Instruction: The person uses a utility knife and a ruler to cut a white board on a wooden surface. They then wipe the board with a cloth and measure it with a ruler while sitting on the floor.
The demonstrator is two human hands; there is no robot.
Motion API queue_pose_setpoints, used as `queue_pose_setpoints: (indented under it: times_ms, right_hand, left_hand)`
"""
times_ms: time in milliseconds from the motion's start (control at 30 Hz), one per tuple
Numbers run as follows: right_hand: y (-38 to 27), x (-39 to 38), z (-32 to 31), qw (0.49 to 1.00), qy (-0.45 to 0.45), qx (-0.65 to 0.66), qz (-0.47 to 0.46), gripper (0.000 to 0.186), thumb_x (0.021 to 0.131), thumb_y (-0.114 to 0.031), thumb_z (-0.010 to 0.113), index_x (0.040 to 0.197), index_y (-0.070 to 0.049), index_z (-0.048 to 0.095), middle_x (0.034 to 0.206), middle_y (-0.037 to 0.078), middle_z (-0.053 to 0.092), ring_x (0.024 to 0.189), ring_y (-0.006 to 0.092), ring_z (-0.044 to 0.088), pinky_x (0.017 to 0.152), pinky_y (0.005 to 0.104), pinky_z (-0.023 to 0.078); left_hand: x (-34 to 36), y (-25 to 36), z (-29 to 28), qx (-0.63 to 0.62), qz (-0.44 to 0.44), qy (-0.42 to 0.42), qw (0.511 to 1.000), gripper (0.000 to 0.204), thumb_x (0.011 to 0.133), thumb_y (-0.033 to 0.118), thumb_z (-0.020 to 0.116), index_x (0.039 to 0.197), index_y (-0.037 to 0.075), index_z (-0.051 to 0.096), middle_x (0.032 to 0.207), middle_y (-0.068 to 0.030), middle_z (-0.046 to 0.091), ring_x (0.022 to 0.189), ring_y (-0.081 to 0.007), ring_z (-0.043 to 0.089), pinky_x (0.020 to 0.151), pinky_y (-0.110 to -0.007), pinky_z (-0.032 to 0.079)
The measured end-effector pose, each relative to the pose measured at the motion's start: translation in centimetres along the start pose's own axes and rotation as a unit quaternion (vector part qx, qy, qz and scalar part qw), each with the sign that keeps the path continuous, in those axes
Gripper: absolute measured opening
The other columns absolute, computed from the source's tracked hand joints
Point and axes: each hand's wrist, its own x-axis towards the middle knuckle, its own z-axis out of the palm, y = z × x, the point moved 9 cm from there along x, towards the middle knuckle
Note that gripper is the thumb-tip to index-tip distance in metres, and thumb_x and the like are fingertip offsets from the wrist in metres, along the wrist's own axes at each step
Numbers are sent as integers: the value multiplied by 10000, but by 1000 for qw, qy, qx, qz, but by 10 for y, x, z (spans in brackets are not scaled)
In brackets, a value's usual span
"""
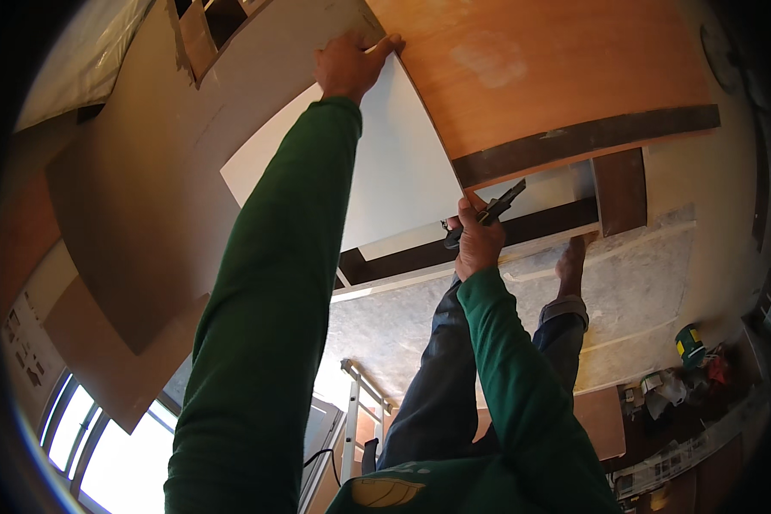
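Note:
My left hand (344,67) grips the upper edge of a white sheet (360,154), its thumb at the corner beside an orange wooden board (540,68). My right hand (477,244) holds a black utility knife (499,208), the blade end angled up to the right, and its thumb is up at the sheet's lower right corner. A dark strip (582,128) runs along the orange board's lower edge, above a short dark panel (618,193) and a long dark strip below the sheet. A large grey-brown sheet (137,214) lies left of the white one.
My bare foot (571,261) stands on the pale, dusty surface (634,308) below. A metal ladder (354,403) is at the lower middle, near a bright window (124,454). A green tub (690,347), bags and clutter sit at the right. Cut board pieces (206,34) lie at top left.

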Motion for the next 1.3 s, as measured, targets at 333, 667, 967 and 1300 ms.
queue_pose_setpoints:
  times_ms: [333, 667, 967, 1300]
  right_hand:
    - [14, 5, -10, 1000, 20, 5, 22, 346, 984, -117, 748, 1298, 22, 701, 1000, 6, 679, 789, 106, 573, 730, 270, 513]
    - [18, 9, -13, 1000, 18, 12, 17, 294, 975, -134, 764, 1219, 26, 729, 944, 3, 670, 763, 101, 572, 713, 259, 506]
    - [13, 5, -14, 999, 34, 23, 0, 308, 957, -142, 782, 1208, 31, 738, 915, -7, 656, 763, 102, 574, 716, 257, 503]
    - [14, 5, -16, 999, 45, 10, 1, 316, 936, -153, 806, 1192, 21, 745, 910, -9, 654, 752, 120, 576, 703, 274, 511]
  left_hand:
    - [-18, 19, -2, 20, -103, 2, 994, 658, 747, 647, 823, 1052, 65, 792, 1025, -117, 749, 1118, -374, 615, 948, -539, 456]
    - [-10, 33, 0, 60, -125, -5, 990, 531, 743, 513, 778, 974, 35, 770, 1050, -153, 740, 1099, -398, 626, 891, -520, 518]
    - [-13, 44, 12, 101, -101, 38, 989, 596, 789, 526, 731, 985, -37, 743, 1098, -227, 707, 1072, -449, 651, 911, -528, 541]
    - [-9, 48, 17, 108, -92, 49, 989, 537, 819, 489, 702, 952, -26, 775, 1125, -252, 720, 1107, -447, 650, 935, -510, 541]
